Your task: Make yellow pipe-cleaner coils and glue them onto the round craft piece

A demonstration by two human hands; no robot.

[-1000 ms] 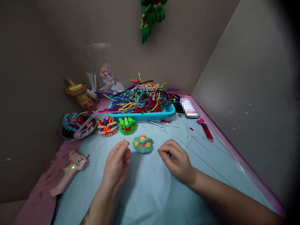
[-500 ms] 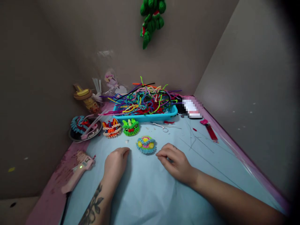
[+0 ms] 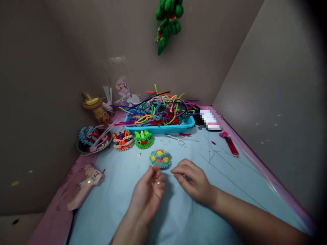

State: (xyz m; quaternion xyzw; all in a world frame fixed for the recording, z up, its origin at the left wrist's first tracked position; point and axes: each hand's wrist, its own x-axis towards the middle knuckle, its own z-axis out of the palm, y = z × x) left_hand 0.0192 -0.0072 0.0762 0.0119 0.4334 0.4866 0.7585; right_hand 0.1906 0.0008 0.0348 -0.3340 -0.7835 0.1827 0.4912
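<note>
My left hand (image 3: 148,194) is turned palm up with curled fingers, close in front of a blue, yellow and pink piece made of fuzzy pipe cleaners (image 3: 160,158). A small pale, shiny piece (image 3: 158,182) shows against its fingers, too small to name. To the right, my right hand (image 3: 192,180) rests on the blue cloth, thumb and fingertips pinched together; whatever may be between them is hidden. Behind these sit a green pipe-cleaner animal head (image 3: 143,139) with eyes and an orange and cream one (image 3: 123,140).
A blue tray (image 3: 163,128) heaped with coloured pipe cleaners stands at the back. Scissors (image 3: 177,139) lie before it. On the left are a pink glue gun (image 3: 85,190) and a metal bowl (image 3: 107,144); on the right, a phone (image 3: 212,120) and thin wires (image 3: 224,160).
My left hand has moved right, toward the blue and yellow piece, and rolled palm up, bringing a small shiny piece into view. My right hand has stayed nearly in place.
</note>
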